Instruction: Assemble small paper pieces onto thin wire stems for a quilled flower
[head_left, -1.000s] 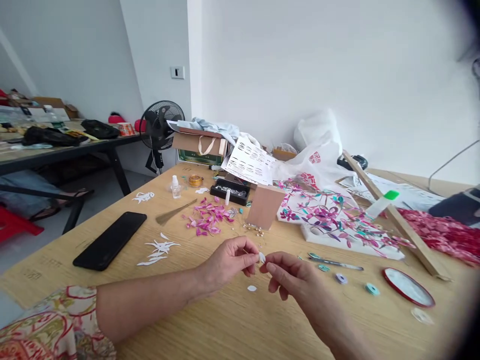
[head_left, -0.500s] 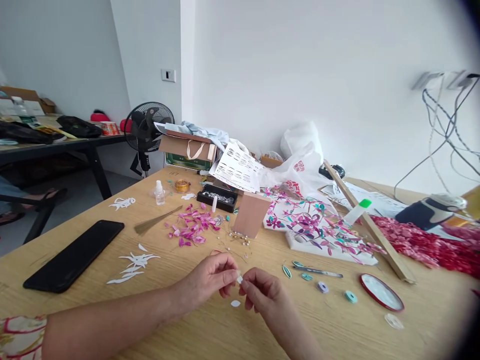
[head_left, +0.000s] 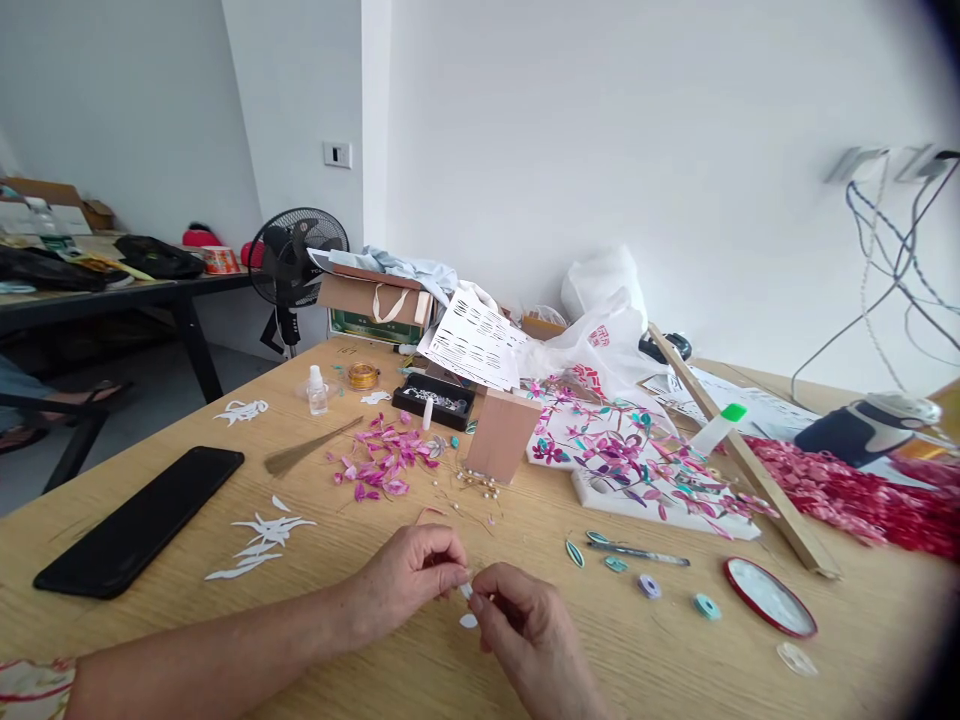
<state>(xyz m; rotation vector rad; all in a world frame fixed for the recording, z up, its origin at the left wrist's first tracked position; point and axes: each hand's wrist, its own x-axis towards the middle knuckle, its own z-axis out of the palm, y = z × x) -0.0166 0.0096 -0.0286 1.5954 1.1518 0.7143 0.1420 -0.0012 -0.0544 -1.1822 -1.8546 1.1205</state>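
Note:
My left hand point(head_left: 418, 572) pinches one end of a small white petal-shaped piece point(head_left: 466, 591) between thumb and fingertips. From the other side, my right hand point(head_left: 520, 622) has its thumb and fingers closed on the same piece. Both hands are just above the table, and the fingers partly cover the piece. Just below them a second small white oval piece point(head_left: 469, 621) lies on the wood. Several slender white cut-out pieces point(head_left: 261, 537) are spread to the left of my hands. Beyond them is a scatter of pink petals point(head_left: 386, 455).
A black slab-like case point(head_left: 142, 515) lies at left. Behind my hands stand a wooden block point(head_left: 502, 436) and a black tray point(head_left: 433, 401). Pink-purple flower sprays point(head_left: 637, 450), tweezers point(head_left: 645, 553), thread spools point(head_left: 649, 587) and a red-rimmed round dish point(head_left: 771, 597) are at right, near a wooden bar point(head_left: 750, 470).
Both hands have shifted slightly down in the picture, and more of the white piece shows between the fingertips. The whole view has tilted a little.

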